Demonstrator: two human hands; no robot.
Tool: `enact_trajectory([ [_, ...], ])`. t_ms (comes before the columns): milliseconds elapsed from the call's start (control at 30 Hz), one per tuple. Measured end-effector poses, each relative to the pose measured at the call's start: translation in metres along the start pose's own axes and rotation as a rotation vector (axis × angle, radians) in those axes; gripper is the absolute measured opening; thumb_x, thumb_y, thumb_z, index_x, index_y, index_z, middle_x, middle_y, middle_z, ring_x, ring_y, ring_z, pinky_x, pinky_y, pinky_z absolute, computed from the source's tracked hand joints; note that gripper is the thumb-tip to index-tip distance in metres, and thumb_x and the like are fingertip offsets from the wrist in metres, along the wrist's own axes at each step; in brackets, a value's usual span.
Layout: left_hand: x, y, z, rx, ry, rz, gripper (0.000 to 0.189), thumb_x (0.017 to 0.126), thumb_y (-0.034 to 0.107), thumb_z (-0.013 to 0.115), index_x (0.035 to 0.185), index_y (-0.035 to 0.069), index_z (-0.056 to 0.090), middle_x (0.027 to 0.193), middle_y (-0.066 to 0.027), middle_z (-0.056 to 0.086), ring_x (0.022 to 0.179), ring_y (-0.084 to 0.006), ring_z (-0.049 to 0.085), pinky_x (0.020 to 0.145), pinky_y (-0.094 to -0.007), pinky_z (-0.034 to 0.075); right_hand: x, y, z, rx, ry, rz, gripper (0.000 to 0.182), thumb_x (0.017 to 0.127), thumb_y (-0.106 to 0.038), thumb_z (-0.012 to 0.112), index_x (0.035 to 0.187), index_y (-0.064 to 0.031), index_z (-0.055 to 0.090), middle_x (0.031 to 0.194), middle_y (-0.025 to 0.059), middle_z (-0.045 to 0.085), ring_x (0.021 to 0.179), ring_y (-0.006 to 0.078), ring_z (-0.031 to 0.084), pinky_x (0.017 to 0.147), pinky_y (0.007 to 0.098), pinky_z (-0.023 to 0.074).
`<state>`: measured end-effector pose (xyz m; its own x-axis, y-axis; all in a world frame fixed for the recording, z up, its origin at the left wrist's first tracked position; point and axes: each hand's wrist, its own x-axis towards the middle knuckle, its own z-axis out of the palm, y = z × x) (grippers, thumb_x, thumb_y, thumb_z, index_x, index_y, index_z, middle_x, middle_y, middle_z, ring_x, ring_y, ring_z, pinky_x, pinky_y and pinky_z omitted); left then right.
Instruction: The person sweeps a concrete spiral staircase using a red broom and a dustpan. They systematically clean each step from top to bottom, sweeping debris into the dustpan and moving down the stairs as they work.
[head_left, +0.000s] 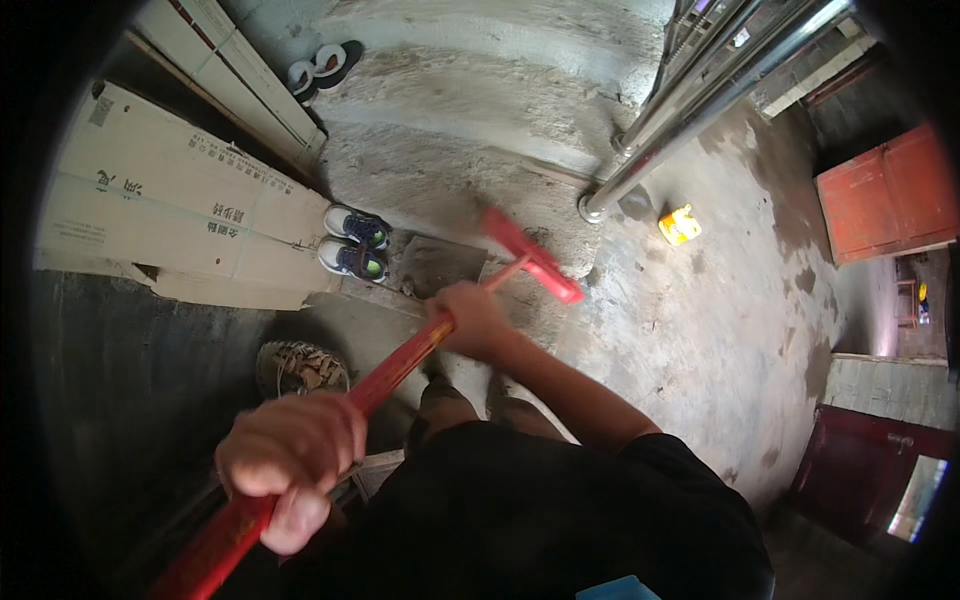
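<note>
A red long-handled brush or broom (401, 367) slants across my front from the lower left toward the concrete steps (442, 165). Its upper handle is wrapped by my left hand (296, 450), close to the camera. Farther down the same handle, my right hand (469, 319) is closed around it. The red brush head (534, 256) is at the edge of the lowest step, blurred at its far end. Whether its bristles touch the concrete, I cannot tell.
Dark-and-white sneakers (356, 244) stand left of the steps beside cardboard-covered panels (187, 202). Slippers (326, 69) sit higher up. Metal railing posts (645, 165) rise at right, near a yellow bottle (679, 225). A basket of scraps (304, 367) stands left of my legs.
</note>
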<state>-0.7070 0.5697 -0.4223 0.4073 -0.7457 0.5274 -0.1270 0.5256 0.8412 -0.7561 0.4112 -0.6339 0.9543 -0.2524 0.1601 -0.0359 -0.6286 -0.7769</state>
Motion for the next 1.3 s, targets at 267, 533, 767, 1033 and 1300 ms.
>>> enact_trajectory([
  [267,0.025,-0.130,-0.038,-0.127,0.180,-0.063,0.029,0.075,0.013,0.048,0.055,0.010,0.028,0.051,-0.0002,0.033,0.051,-0.0151,0.034,0.064,-0.0328,0.033,0.060,0.119,-0.005,-0.155,0.428,0.142,0.017,0.061,-0.020,0.064,0.063,-0.0069,0.054,0.068,0.0115,0.057,0.068,0.0320,0.055,0.059,0.0400,0.0439],
  [533,0.005,-0.034,-0.015,-0.015,0.081,-0.030,0.026,0.075,0.014,0.052,0.057,0.008,0.034,0.051,-0.0016,0.036,0.045,-0.0155,0.035,0.051,-0.0315,0.030,0.034,0.046,-0.008,-0.218,-0.012,0.043,0.016,0.061,-0.022,0.063,0.069,-0.0102,0.056,0.070,0.0111,0.058,0.072,0.0319,0.056,0.060,0.0403,0.0450],
  [767,0.020,-0.123,-0.048,-0.160,0.248,-0.182,0.024,0.077,0.008,0.045,0.056,0.007,0.033,0.057,-0.0024,0.038,0.054,-0.0153,0.036,0.078,-0.0346,0.035,0.066,0.109,-0.003,-0.200,0.380,0.130,0.012,0.064,-0.018,0.061,0.062,-0.0088,0.053,0.065,0.0117,0.055,0.066,0.0313,0.056,0.057,0.0396,0.0436],
  [1033,0.018,-0.074,-0.041,-0.105,0.109,-0.029,0.024,0.077,0.006,0.048,0.058,0.009,0.032,0.052,-0.0014,0.036,0.052,-0.0140,0.037,0.057,-0.0321,0.036,0.046,0.068,-0.017,-0.237,0.063,0.057,0.017,0.062,-0.023,0.064,0.064,-0.0090,0.054,0.065,0.0120,0.056,0.067,0.0330,0.056,0.057,0.0409,0.0445],
  [1300,0.023,-0.119,-0.063,-0.220,0.357,-0.166,0.022,0.077,-0.005,0.046,0.057,-0.001,0.039,0.059,-0.0064,0.045,0.055,-0.0169,0.043,0.062,-0.0306,0.038,0.074,0.116,0.007,-0.210,0.381,-0.014,0.021,0.063,-0.021,0.066,0.059,-0.0078,0.051,0.060,0.0122,0.053,0.060,0.0319,0.055,0.053,0.0397,0.0426],
])
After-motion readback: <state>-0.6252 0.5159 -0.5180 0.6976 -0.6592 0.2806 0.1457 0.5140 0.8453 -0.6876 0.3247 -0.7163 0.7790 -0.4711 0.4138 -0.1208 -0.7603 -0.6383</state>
